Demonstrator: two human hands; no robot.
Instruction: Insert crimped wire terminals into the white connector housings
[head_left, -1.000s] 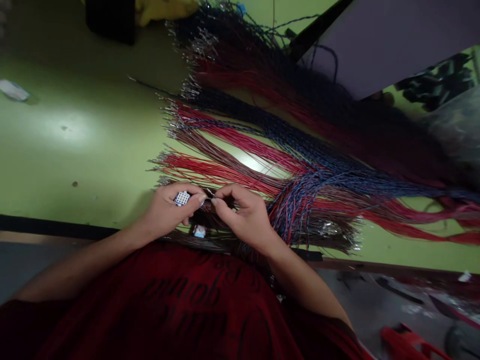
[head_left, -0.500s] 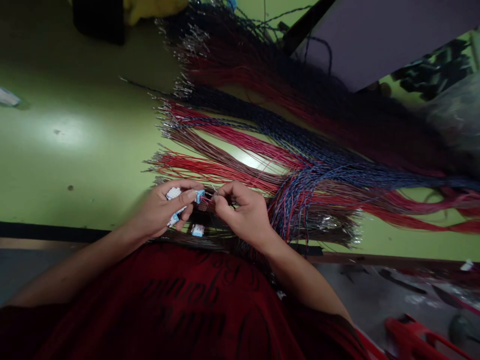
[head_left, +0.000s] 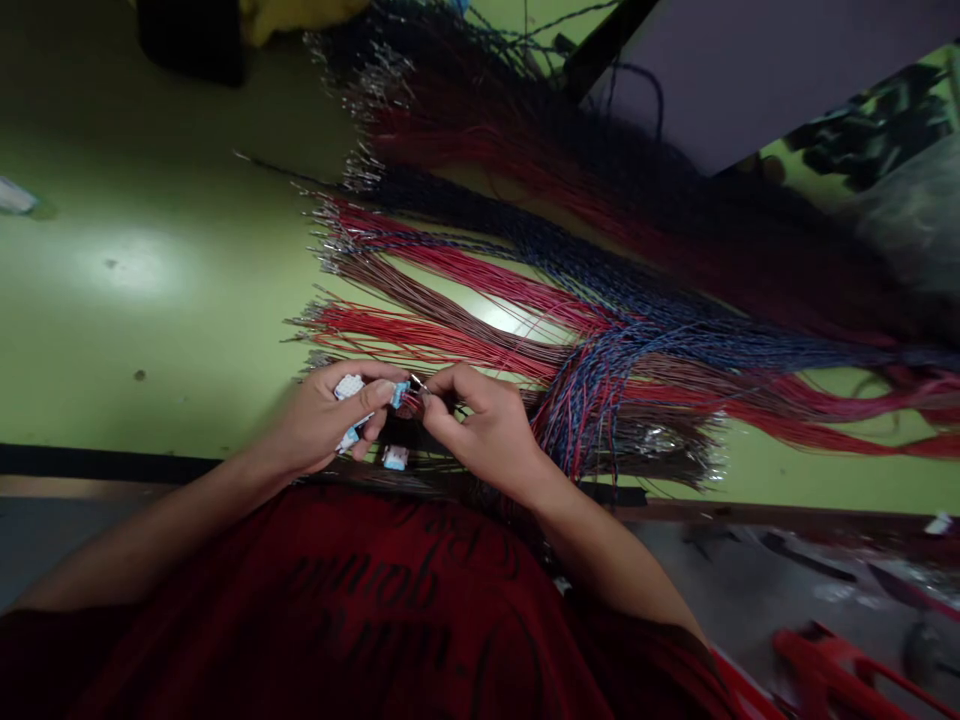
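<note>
Beside red wires (head_left: 435,343), left hand (head_left: 322,415) opposite right hand (head_left: 487,418), fingers (head_left: 456,379) bent.

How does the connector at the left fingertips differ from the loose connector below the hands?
The held connector is pinched in the left hand; the loose connector lies nearer the shirt.
Reddish wires show at the held connector's end; none can be made out on the loose connector.
The held connector shows mostly blue, the loose connector mostly white.
Both show some blue.
</note>
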